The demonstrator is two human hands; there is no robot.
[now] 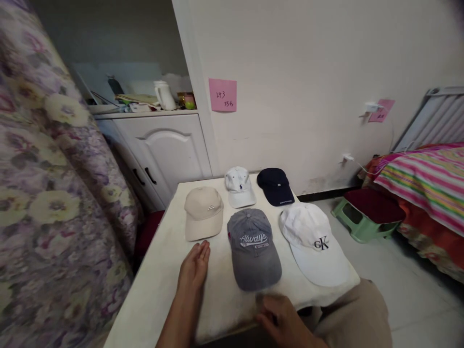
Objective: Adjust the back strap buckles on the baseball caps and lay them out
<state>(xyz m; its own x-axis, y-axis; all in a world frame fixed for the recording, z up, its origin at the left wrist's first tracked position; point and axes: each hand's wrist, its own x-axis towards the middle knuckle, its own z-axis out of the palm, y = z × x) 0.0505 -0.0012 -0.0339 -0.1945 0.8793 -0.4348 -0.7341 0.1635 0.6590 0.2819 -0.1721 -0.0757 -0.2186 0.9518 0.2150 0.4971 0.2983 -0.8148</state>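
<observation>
Several caps lie on a white table point(159, 285). A beige cap point(203, 212) sits at the left, a grey "Always" cap point(253, 249) in the middle, a white cap with black letters point(311, 241) at the right. Behind them are a small white cap point(238, 186) and a navy cap point(275, 186). My left hand point(194, 266) lies flat on the table, fingers stretched out, just below the beige cap's brim. My right hand point(279, 316) rests at the table's near edge under the grey cap's brim, fingers curled loosely, holding nothing that I can see.
A floral curtain point(47, 193) hangs at the left. A white cabinet point(159, 150) stands behind the table. A green stool with a dark red cushion point(366, 215) and a bed with a striped cover point(427, 183) are at the right. Pink notes are stuck on the wall.
</observation>
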